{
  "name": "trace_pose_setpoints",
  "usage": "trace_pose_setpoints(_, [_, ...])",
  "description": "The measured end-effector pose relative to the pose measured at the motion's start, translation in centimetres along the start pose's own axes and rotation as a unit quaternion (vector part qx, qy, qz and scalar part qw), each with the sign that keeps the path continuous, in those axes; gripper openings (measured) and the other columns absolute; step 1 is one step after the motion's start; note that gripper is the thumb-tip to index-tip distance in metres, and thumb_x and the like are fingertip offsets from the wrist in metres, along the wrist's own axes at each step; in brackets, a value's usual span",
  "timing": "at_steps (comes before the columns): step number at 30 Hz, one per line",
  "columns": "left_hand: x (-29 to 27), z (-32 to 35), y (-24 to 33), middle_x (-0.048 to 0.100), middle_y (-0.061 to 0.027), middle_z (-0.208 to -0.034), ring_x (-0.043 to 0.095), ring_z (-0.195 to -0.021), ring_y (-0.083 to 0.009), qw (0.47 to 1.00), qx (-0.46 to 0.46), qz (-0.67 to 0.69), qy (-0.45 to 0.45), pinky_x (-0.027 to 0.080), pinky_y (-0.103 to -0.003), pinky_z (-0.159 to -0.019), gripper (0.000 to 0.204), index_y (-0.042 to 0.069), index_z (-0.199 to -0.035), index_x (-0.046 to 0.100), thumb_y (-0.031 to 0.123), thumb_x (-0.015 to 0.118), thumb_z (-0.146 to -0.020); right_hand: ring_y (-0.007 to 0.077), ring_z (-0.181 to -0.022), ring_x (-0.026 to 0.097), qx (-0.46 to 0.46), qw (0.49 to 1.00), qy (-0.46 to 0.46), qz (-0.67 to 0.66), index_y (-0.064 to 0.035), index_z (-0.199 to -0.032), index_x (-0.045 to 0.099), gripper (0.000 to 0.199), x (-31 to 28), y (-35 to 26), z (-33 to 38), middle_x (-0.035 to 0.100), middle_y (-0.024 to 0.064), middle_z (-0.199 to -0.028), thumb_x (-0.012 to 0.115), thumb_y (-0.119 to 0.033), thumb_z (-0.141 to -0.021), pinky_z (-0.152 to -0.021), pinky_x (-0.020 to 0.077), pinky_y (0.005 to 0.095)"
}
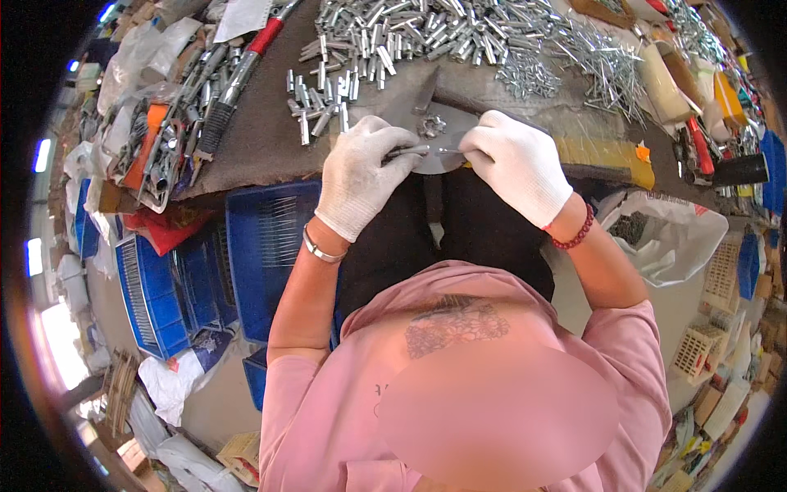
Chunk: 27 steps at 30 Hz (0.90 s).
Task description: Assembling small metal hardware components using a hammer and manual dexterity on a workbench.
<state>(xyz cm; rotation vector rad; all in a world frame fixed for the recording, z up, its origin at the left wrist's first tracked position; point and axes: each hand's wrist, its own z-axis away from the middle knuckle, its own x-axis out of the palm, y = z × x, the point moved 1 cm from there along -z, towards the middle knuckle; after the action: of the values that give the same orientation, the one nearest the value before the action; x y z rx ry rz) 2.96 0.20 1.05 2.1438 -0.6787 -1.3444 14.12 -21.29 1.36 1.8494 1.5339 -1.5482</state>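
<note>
White knitted gloves cover both of my hands, which face each other over the near edge of the workbench. My left hand (365, 176) pinches a slim metal rod-like piece (407, 151) between thumb and fingers. From the right, my right hand (516, 164) grips a thin metal pin (448, 150), its tip pointing toward the left hand's piece with a small gap between them. Just beyond them, a few small shiny metal parts (432, 125) sit on a grey rounded plate (443, 164). Short metal sleeves (344, 94) lie loose beyond my left hand.
A large heap of metal sleeves (410, 33) covers the far bench, with small fittings (527, 76) and long thin pins (607, 66) to its right. Tools, including a red-handled wrench (266, 37), crowd the left. Blue bins (250, 287) stand below left; a white bag (689, 238) hangs lower right.
</note>
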Motion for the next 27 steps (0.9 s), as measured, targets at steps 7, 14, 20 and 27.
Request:
trace_pose_setpoints(7, [0.5, 0.1, -0.1, 0.068, -0.01, -0.093, 0.068, -0.09, -0.0323, 0.999, 0.015, -0.007, -0.03, 0.055, -0.042, -0.078, 0.012, 0.01, -0.096, 0.079, 0.015, 0.081, -0.084, 0.0296, -0.084, 0.07, 0.008, 0.998, -0.031, 0.046, -0.0137, -0.088, 0.073, 0.002, 0.5, -0.1, 0.1, 0.064, 0.0059, -0.091, 0.071, -0.013, -0.089, -0.074, 0.0576, 0.0409])
trace_pose_setpoints(14, [0.6, 0.3, -0.3, 0.068, -0.0095, -0.094, 0.068, -0.09, -0.0326, 0.997, 0.059, -0.043, -0.003, 0.053, -0.044, -0.078, 0.011, 0.009, -0.096, 0.077, 0.014, 0.079, -0.086, 0.03, -0.084, 0.07, -0.009, 0.998, -0.036, 0.043, -0.0137, -0.088, 0.073, 0.004, 1.0, 0.1, -0.4, 0.064, 0.0059, -0.092, 0.07, -0.013, -0.09, -0.073, 0.0577, 0.0415])
trace_pose_setpoints(20, [0.9, 0.6, -0.2, 0.067, -0.0093, -0.093, 0.067, -0.091, -0.0321, 0.997, 0.064, -0.032, 0.019, 0.052, -0.042, -0.08, 0.01, 0.01, -0.095, 0.077, 0.011, 0.079, -0.086, 0.0307, -0.085, 0.07, -0.037, 0.999, -0.001, -0.002, -0.0131, -0.089, 0.073, 0.004, 1.7, 0.6, -0.7, 0.064, 0.0065, -0.093, 0.069, -0.014, -0.09, -0.074, 0.0575, 0.0418])
trace_pose_setpoints(27, [1.6, 1.0, -0.4, 0.067, -0.0097, -0.09, 0.066, -0.088, -0.0324, 0.999, 0.028, -0.002, 0.025, 0.052, -0.042, -0.077, 0.013, 0.011, -0.096, 0.078, 0.007, 0.08, -0.083, 0.0302, -0.087, 0.069, -0.049, 0.998, 0.007, -0.03, -0.0142, -0.093, 0.075, 0.005, 2.1, 0.1, -0.8, 0.062, 0.0064, -0.091, 0.073, -0.015, -0.089, -0.074, 0.0571, 0.0415])
